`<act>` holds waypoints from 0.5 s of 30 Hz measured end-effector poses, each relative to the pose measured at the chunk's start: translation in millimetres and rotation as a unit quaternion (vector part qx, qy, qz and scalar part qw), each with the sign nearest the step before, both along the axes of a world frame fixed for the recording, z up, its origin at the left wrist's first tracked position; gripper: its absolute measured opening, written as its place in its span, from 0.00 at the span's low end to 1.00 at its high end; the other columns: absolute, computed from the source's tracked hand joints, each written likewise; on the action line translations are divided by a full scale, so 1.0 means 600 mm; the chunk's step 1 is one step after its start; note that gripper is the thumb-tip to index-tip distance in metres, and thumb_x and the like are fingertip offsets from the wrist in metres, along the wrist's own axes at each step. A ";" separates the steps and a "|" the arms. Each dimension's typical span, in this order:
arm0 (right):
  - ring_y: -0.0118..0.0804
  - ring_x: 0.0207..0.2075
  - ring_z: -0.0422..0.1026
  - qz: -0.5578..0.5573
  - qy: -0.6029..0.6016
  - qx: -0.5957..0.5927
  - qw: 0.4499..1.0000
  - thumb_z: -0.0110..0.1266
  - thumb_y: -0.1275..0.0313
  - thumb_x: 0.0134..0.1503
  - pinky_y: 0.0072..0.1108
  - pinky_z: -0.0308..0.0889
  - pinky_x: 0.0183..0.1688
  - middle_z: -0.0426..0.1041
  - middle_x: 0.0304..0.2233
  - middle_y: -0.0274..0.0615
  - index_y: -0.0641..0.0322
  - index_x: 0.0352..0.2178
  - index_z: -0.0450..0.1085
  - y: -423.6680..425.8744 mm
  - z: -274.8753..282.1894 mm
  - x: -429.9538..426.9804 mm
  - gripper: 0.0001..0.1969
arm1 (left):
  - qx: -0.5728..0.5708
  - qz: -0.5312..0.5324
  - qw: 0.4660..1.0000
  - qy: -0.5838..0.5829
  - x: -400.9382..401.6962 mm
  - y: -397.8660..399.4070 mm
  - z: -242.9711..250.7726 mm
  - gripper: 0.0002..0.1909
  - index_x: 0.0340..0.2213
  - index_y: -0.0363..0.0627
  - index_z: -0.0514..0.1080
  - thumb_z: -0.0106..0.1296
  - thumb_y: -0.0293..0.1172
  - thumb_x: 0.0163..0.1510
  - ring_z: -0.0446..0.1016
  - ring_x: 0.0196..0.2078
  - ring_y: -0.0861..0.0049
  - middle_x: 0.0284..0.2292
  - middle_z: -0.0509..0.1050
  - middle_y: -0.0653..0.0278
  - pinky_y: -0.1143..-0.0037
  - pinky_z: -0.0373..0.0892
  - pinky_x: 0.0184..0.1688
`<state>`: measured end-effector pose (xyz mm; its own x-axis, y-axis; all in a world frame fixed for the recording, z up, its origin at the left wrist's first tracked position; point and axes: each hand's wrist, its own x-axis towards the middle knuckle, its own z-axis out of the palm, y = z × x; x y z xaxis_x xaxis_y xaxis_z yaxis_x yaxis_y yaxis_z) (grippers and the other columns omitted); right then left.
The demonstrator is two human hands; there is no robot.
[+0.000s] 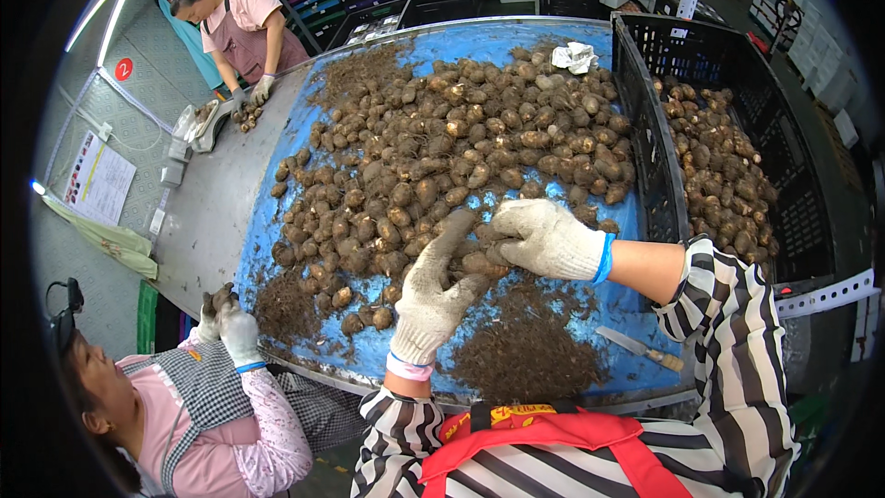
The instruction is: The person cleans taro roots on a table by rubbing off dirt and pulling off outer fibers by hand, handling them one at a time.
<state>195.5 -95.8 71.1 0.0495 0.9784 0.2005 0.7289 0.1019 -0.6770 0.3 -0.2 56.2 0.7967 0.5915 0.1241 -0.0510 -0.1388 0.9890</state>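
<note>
My left hand [437, 290], in a soiled white knit glove, reaches into the near edge of a heap of brown taro corms [408, 166] on a blue plastic sheet [269, 200]. Its fingers lie beside a corm [480, 263] between the hands; its grip cannot be told. My right hand [550, 238], gloved alike, has its fingers bent around a dark corm at the same spot. Piles of loose root fibres [525, 360] lie just in front of me. A knife with a wooden handle [639, 348] rests on the sheet at the right.
A black plastic crate [653, 145] holding corms [719, 166] stands at the right edge. A co-worker [200, 394] stands close at the lower left with gloved hands over the edge. Another person [249, 28] handles corms beside a scale [211, 128]. Crumpled paper [574, 57] lies atop the heap.
</note>
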 end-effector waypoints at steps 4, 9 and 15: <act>0.54 0.40 0.73 0.024 -0.021 -0.007 0.999 0.54 0.68 0.51 0.36 0.69 0.43 0.74 0.36 0.51 0.64 0.37 0.72 0.003 0.018 -0.008 0.13 | 0.043 0.044 0.998 -0.001 -0.005 0.006 -0.031 0.24 0.52 0.31 0.67 0.55 0.20 0.53 0.76 0.44 0.74 0.45 0.75 0.55 0.77 0.72 0.47; 0.54 0.37 0.75 0.069 0.051 -0.206 0.975 0.48 0.61 0.59 0.36 0.68 0.40 0.75 0.32 0.55 0.65 0.37 0.72 0.003 0.014 0.012 0.16 | -0.205 0.142 0.959 -0.134 0.004 0.011 -0.029 0.25 0.52 0.30 0.65 0.55 0.18 0.52 0.77 0.42 0.71 0.45 0.75 0.52 0.76 0.74 0.45; 0.44 0.31 0.74 -0.005 0.134 -0.161 0.978 0.50 0.51 0.59 0.34 0.67 0.36 0.75 0.29 0.53 0.66 0.35 0.74 0.004 0.021 -0.007 0.24 | -0.019 0.125 0.991 -0.040 0.014 -0.029 -0.017 0.25 0.52 0.31 0.66 0.56 0.18 0.51 0.73 0.50 0.70 0.49 0.72 0.53 0.73 0.72 0.51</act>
